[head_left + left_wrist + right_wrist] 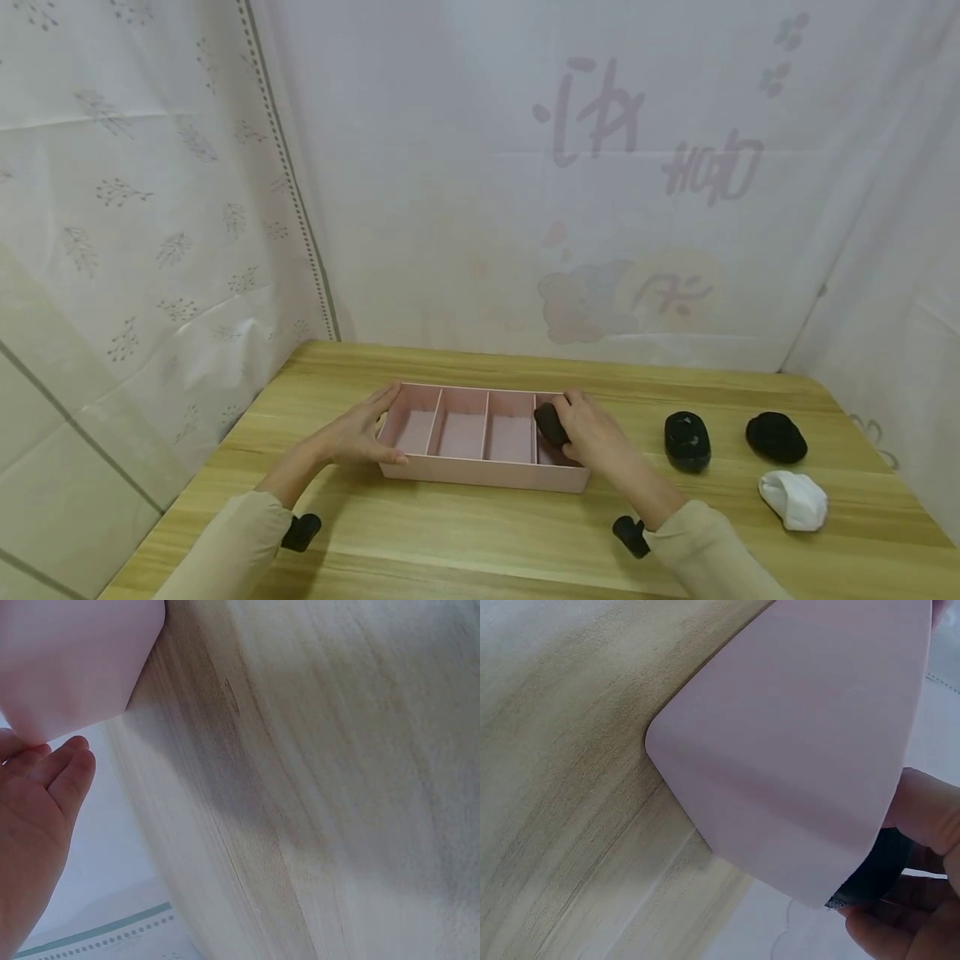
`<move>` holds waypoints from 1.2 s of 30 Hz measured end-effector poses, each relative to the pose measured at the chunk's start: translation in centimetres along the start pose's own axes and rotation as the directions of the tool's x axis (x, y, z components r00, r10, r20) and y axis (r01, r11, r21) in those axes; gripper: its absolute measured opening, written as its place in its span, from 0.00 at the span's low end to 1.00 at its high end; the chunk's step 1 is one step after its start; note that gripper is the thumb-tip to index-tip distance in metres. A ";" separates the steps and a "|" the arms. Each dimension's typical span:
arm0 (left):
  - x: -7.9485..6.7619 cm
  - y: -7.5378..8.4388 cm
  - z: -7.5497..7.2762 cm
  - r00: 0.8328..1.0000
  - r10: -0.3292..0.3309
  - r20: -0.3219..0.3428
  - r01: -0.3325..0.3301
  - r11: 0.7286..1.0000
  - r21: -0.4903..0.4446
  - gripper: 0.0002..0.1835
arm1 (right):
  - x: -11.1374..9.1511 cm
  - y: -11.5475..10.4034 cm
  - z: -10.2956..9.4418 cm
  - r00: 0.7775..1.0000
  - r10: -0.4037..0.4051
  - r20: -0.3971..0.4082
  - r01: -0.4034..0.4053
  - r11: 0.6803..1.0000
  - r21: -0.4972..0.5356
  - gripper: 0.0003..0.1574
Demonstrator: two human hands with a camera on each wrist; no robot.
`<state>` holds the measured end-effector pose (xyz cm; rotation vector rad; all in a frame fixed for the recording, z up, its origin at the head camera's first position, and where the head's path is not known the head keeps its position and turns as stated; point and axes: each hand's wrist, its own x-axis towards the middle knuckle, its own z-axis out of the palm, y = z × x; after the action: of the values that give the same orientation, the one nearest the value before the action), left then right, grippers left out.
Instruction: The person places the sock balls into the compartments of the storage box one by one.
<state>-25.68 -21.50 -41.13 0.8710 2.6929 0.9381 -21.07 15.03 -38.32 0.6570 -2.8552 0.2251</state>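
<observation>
A pink box (480, 473) with dividers making several compartments in a row sits on the wooden table. My left hand (365, 429) holds its left end, thumb at the front rim and fingers toward the back corner. In the left wrist view, that hand's fingers (71, 776) touch the box's edge. My right hand (596, 433) grips a black cloth bundle (551, 425), perhaps a balled sock, in the rightmost compartment. The right wrist view shows part of the black bundle (877, 870) between thumb and fingers beyond the box wall (780, 750).
Right of the box lie a shiny-topped black object (687, 442), a black bundle (776, 437) and a white cloth bundle (795, 500). Small black pieces (302, 532) show beside both cuffs. Pale printed curtains (450, 208) hang behind the table (465, 542) and at its sides.
</observation>
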 end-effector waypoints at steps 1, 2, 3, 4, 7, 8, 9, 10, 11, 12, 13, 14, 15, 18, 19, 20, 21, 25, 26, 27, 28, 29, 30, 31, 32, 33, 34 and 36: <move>0.0 0.0 0.0 1.000 0.000 -0.001 0.000 1.000 -0.002 0.63 | 0.0 0.0 0.1 1.000 -0.004 0.000 0.004 1.000 -0.009 0.31; 0.0 0.0 0.0 1.000 0.000 -0.003 0.000 1.000 -0.001 0.63 | 0.1 -0.1 0.0 1.000 -0.008 0.002 0.008 1.000 -0.017 0.31; 0.0 0.1 0.0 1.000 -0.001 -0.003 0.001 1.000 -0.004 0.63 | 0.1 -0.1 0.2 1.000 -0.015 0.004 0.015 1.000 -0.027 0.31; 0.0 0.1 0.0 1.000 -0.002 -0.002 0.002 1.000 -0.008 0.63 | 0.1 -0.1 0.2 1.000 -0.023 0.006 0.024 0.999 -0.038 0.31; -0.1 0.2 0.0 1.000 -0.006 0.001 0.006 1.000 -0.018 0.63 | 0.2 -0.1 0.6 0.999 -0.040 0.033 0.042 0.997 -0.069 0.31; -0.1 0.2 0.0 1.000 -0.008 0.004 0.008 1.000 -0.020 0.63 | 0.2 -0.1 0.7 0.998 -0.045 0.047 0.049 0.996 -0.080 0.31; -0.1 0.2 0.0 1.000 -0.009 0.006 0.009 1.000 -0.023 0.63 | 0.2 0.0 0.9 0.997 -0.051 0.058 0.056 0.995 -0.087 0.31; -0.1 0.2 0.1 1.000 -0.011 0.006 0.011 1.000 -0.026 0.64 | 0.2 0.0 1.0 0.996 -0.057 0.068 0.064 0.993 -0.095 0.31; -0.1 0.2 0.1 1.000 -0.013 0.006 0.013 1.000 -0.026 0.64 | 0.2 0.1 1.1 0.995 -0.064 0.074 0.072 0.992 -0.100 0.31; -0.1 0.2 0.1 1.000 -0.017 0.007 0.017 0.999 -0.027 0.64 | 0.2 0.1 1.2 0.994 -0.075 0.074 0.082 0.991 -0.105 0.31; -0.1 0.2 0.1 1.000 -0.018 0.006 0.018 1.000 -0.025 0.64 | 0.2 0.2 1.3 0.994 -0.086 0.072 0.094 0.989 -0.112 0.31; -0.1 0.2 0.1 1.000 -0.020 0.004 0.021 0.999 -0.027 0.64 | 0.2 0.2 1.4 0.993 -0.100 0.068 0.108 0.987 -0.118 0.31; -0.1 0.2 0.1 1.000 -0.022 0.003 0.022 0.999 -0.024 0.64 | 0.2 0.3 1.4 0.992 -0.113 0.064 0.120 0.985 -0.125 0.30; -0.1 0.2 0.1 1.000 -0.022 0.001 0.022 1.000 -0.020 0.64 | 0.1 0.3 1.5 0.988 -0.139 0.072 0.149 0.977 -0.156 0.30; -0.1 0.2 0.1 1.000 -0.015 0.000 0.015 1.000 -0.016 0.64 | 0.1 0.4 1.5 0.987 -0.143 0.077 0.154 0.974 -0.165 0.30; -0.1 0.2 0.1 1.000 -0.015 0.001 0.015 1.000 -0.018 0.63 | 0.1 0.4 1.4 0.986 -0.147 0.079 0.159 0.973 -0.169 0.30; -0.1 0.1 0.1 1.000 -0.015 0.002 0.015 1.000 -0.020 0.64 | 0.1 0.4 1.5 0.985 -0.150 0.081 0.162 0.972 -0.172 0.30; -0.1 0.1 0.1 1.000 -0.018 0.001 0.018 0.999 -0.033 0.64 | 0.1 0.6 1.6 0.985 -0.160 0.065 0.168 0.976 -0.140 0.30; -0.1 0.0 0.1 1.000 -0.017 -0.001 0.017 0.999 -0.033 0.64 | 0.0 0.7 1.6 0.985 -0.161 0.059 0.167 0.979 -0.118 0.30; -0.1 0.0 0.1 1.000 -0.017 -0.002 0.017 0.999 -0.033 0.64 | 0.0 0.8 1.7 0.986 -0.160 0.054 0.165 0.982 -0.097 0.31; -0.1 0.0 0.1 1.000 -0.016 -0.004 0.016 0.999 -0.035 0.64 | 0.0 0.9 1.7 0.986 -0.158 0.050 0.161 0.984 -0.073 0.31; -0.1 0.0 0.1 1.000 -0.017 -0.004 0.017 0.999 -0.034 0.63 | -0.1 1.0 1.8 0.987 -0.154 0.044 0.156 0.987 -0.045 0.31; -0.1 0.0 0.1 1.000 -0.017 -0.004 0.017 0.999 -0.034 0.63 | -0.2 1.1 1.8 0.988 -0.151 0.038 0.151 0.988 -0.017 0.32; -0.1 0.0 0.2 1.000 -0.017 -0.003 0.017 0.999 -0.037 0.63 | -0.3 1.2 1.8 0.988 -0.148 0.030 0.148 0.989 0.005 0.32; -0.1 0.0 0.2 1.000 -0.017 -0.001 0.017 0.999 -0.040 0.64 | -0.4 1.3 1.7 0.989 -0.145 0.021 0.144 0.989 0.024 0.32; -0.1 0.1 0.1 1.000 -0.018 0.001 0.018 0.999 -0.044 0.64 | -0.6 1.4 1.7 0.990 -0.140 0.008 0.140 0.989 0.037 0.33; -0.1 0.1 0.1 1.000 -0.019 0.001 0.019 0.999 -0.048 0.64 | -0.7 1.4 1.6 0.991 -0.136 -0.006 0.136 0.989 0.050 0.33; -0.1 0.1 0.1 1.000 -0.019 0.001 0.019 0.999 -0.051 0.64 | -1.1 1.5 1.4 0.992 -0.123 -0.042 0.126 0.990 0.067 0.34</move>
<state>-25.51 -21.41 -41.14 0.8337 2.6596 0.9974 -21.03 16.54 -40.04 0.8320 -2.7690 0.3154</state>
